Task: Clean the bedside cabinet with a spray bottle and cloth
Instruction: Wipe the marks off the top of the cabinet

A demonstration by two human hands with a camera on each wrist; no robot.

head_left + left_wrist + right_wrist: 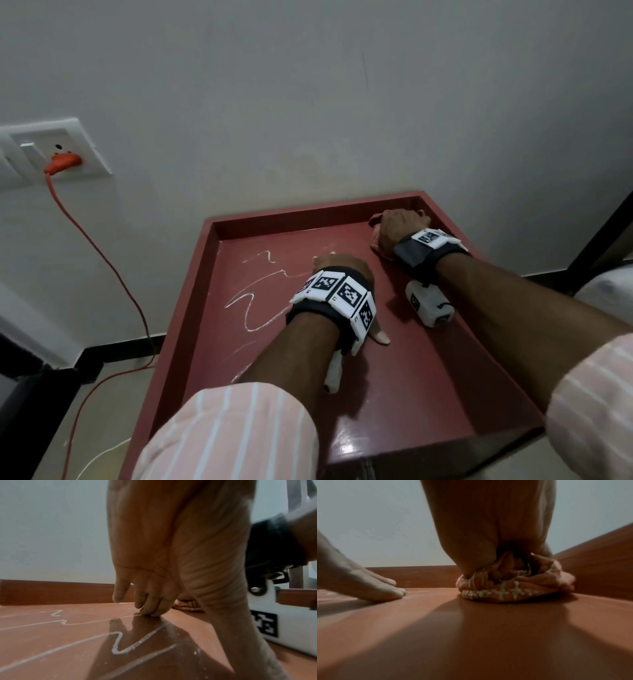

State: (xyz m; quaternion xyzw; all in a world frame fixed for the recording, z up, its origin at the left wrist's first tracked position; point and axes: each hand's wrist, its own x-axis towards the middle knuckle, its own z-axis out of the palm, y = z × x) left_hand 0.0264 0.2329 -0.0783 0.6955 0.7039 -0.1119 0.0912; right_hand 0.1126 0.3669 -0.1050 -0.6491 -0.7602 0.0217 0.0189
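The red-brown bedside cabinet top (411, 370) has a raised rim (209, 274) on its left, back and right sides. White squiggly lines (253, 308) (118, 642) mark its left half. My right hand (399, 221) (505, 563) grips a bunched orange-pink patterned cloth (375, 240) (513, 591) (187, 605), pressed down in the far right corner. My left hand (342, 265) (149, 609) (385, 592) holds nothing; its fingertips rest on the surface near the middle, at the end of one white line. No spray bottle is in view.
A pale wall stands right behind the cabinet. To the left, an orange plug (63, 161) sits in a wall socket and its cable (113, 274) hangs to the floor beside the cabinet. A dark frame (599, 233) and something white (606, 291) are at the right.
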